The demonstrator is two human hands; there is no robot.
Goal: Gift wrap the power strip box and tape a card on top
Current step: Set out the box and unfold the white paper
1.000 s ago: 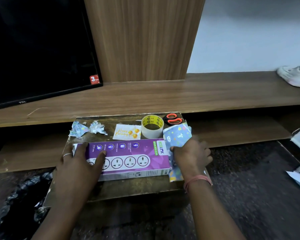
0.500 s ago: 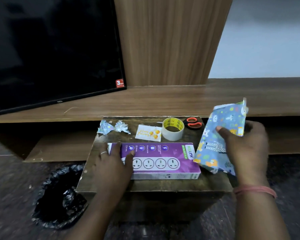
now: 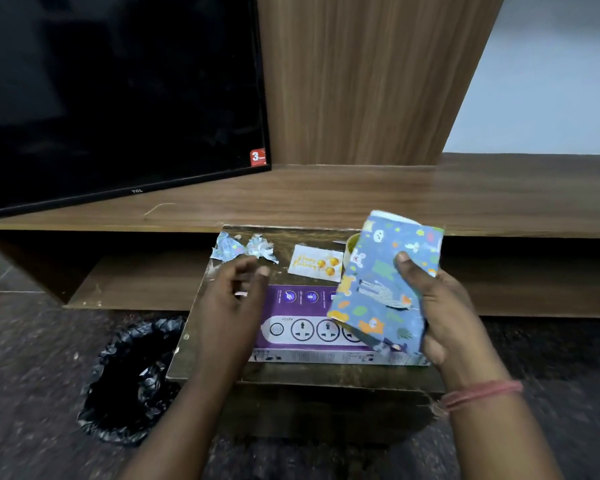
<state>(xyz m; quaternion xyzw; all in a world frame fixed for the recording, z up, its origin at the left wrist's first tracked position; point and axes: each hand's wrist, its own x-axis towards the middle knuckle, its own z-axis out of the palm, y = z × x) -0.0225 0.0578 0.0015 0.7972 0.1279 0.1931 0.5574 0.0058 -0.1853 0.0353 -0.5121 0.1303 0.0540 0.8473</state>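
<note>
Head view: right hand [image 3: 444,306] grips a folded sheet of blue animal-print wrapping paper [image 3: 388,282], thumb across its front, raised over the power strip box [image 3: 305,323] lying flat on the tabletop [image 3: 201,362]. Left hand [image 3: 232,306] hovers above the box's left end, fingers [image 3: 253,271] loosely apart, holding nothing. Beyond both hands' fingers lies the birthday card [image 3: 314,263].

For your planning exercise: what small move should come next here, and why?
Probably bring the left hand to the folded wrapping paper and open it out: the right hand grips it folded, above the unwrapped power strip box.
</note>
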